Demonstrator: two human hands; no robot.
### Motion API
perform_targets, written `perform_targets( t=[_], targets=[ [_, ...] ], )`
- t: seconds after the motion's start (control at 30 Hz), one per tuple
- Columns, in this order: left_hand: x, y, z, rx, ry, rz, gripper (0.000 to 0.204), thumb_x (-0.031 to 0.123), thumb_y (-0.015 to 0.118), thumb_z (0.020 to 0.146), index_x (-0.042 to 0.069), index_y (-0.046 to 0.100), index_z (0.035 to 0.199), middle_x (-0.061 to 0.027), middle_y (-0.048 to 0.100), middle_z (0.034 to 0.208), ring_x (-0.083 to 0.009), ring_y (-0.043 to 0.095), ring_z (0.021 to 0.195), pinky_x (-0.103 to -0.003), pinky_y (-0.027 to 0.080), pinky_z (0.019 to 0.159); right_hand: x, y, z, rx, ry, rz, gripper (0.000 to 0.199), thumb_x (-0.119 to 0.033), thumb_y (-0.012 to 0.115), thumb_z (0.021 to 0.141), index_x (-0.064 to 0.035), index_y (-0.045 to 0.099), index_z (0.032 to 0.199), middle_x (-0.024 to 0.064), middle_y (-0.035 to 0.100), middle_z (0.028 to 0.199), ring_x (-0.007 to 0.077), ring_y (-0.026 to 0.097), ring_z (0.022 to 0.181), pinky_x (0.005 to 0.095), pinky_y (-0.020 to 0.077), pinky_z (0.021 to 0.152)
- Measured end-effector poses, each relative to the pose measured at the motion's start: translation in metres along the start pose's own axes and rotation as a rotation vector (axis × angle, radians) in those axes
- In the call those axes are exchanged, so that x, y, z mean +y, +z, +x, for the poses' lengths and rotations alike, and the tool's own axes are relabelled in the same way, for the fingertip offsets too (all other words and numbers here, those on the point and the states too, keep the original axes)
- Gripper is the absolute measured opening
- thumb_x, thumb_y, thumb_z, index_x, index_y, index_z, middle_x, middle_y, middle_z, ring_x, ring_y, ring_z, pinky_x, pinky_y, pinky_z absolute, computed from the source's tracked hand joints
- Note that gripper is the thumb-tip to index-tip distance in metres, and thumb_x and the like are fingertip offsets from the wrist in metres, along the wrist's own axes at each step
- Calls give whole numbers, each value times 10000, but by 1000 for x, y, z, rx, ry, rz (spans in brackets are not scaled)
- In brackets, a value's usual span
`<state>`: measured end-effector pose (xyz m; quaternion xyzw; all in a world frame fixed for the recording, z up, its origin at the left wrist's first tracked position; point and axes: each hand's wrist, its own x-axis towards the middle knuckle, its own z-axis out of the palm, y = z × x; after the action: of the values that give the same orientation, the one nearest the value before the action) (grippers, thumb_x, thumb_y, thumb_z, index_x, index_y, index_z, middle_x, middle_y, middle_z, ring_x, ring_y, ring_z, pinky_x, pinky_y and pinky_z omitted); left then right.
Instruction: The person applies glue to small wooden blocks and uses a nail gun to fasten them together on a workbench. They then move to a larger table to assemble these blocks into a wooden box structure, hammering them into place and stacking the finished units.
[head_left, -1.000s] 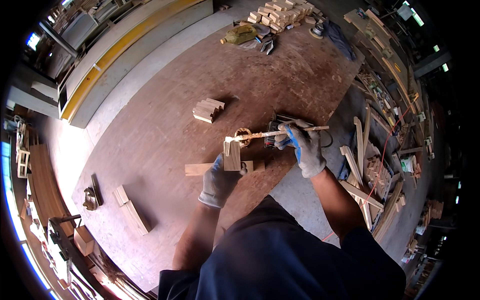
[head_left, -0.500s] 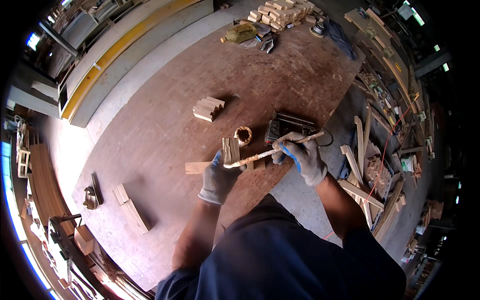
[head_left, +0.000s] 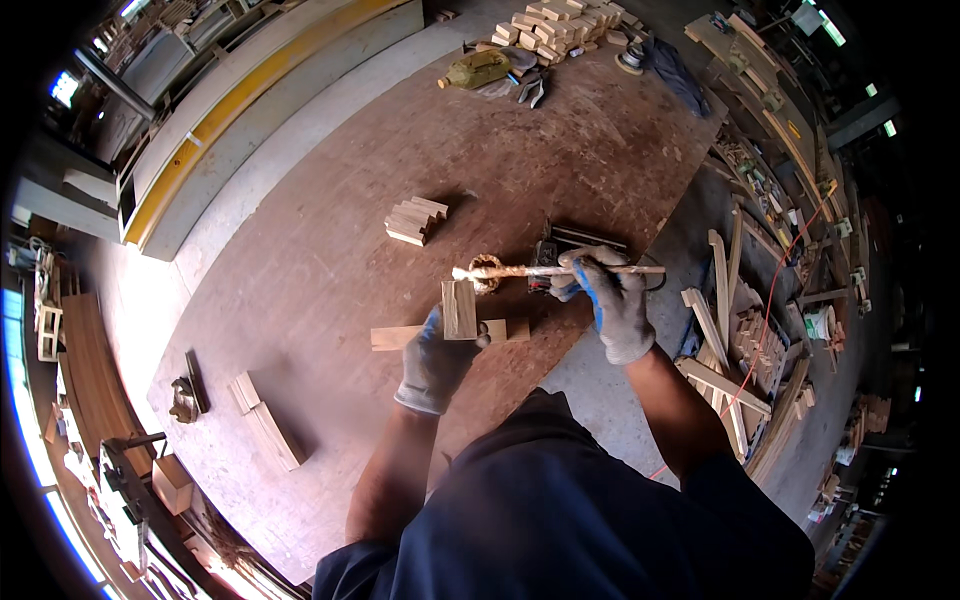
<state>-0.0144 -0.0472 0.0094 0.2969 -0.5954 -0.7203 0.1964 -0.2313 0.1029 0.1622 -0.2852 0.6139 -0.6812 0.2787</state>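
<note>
Brushing: judged step in hand, working a pale-smeared stick (head_left: 545,270) over a wood block (head_left: 459,312).
Wood block: mid-frame, pinched in left grip (head_left: 438,364).
Stick: pinched in right grip (head_left: 613,308); tip at block's upper edge, contact unclear.
Round pot (head_left: 488,289): centre, partly behind stick, on desk (head_left: 560,140).
Next move: probably calls for tip lowered onto block's face, block steady.

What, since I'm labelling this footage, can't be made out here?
In the head view:
Wood behind the left hand: one piece or several; hand and block cover its middle.
Black tool: partly behind the right hand and stick.
Cup's inside: partly behind the stick.
Block pile: cut off by the upper edge.
</note>
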Motion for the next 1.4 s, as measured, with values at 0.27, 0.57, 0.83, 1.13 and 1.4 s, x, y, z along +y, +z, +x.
perform_targets(
  t=[0.27, 0.57, 0.83, 1.13, 1.4],
  targets=[
    [15, 2, -6, 11, -25, -103, 505, 419, 583, 1111, 16, 617, 1414, -177, 729, 1243, -344, 698, 1029, -482, 575, 922, -1, -4, -5, -7, 113, -37, 245, -186, 614, 1113, 34, 714, 1154, 130, 765, 935, 191, 741, 816, 326, 610, 768],
    [16, 0, -7, 63, 8, 14, 500, 417, 565, 1121, 13, 627, 1408, -169, 738, 1196, -331, 696, 991, -471, 576, 905, -5, 4, -5, -90, 104, -47, 209, -113, 589, 1117, 51, 698, 1185, 146, 776, 960, 182, 747, 864, 329, 622, 808],
    [15, -3, -7, 56, -17, 21, 477, 391, 566, 1120, 9, 632, 1398, -176, 739, 1195, -331, 698, 1001, -469, 581, 895, -13, 0, -5, -75, 123, -16, 215, -128, 587, 1118, 45, 703, 1170, 141, 775, 968, 192, 752, 863, 337, 620, 807],
    [19, -2, -8, 48, 40, 124, 452, 358, 560, 1123, 8, 637, 1399, -179, 742, 1223, -325, 702, 1015, -466, 582, 891, -21, -6, -3, -85, 71, -73, 201, -113, 597, 1107, 42, 714, 1159, 142, 774, 961, 191, 749, 864, 341, 617, 819],
    [12, -8, -2, 43, -6, 92, 394, 274, 541, 1133, -1, 617, 1405, -158, 734, 1223, -291, 705, 1023, -439, 601, 863, -24, -10, -3, -168, -40, -112, 159, -18, 601, 1099, 48, 693, 1210, 118, 761, 994, 153, 736, 926, 306, 605, 849]
  ],
)
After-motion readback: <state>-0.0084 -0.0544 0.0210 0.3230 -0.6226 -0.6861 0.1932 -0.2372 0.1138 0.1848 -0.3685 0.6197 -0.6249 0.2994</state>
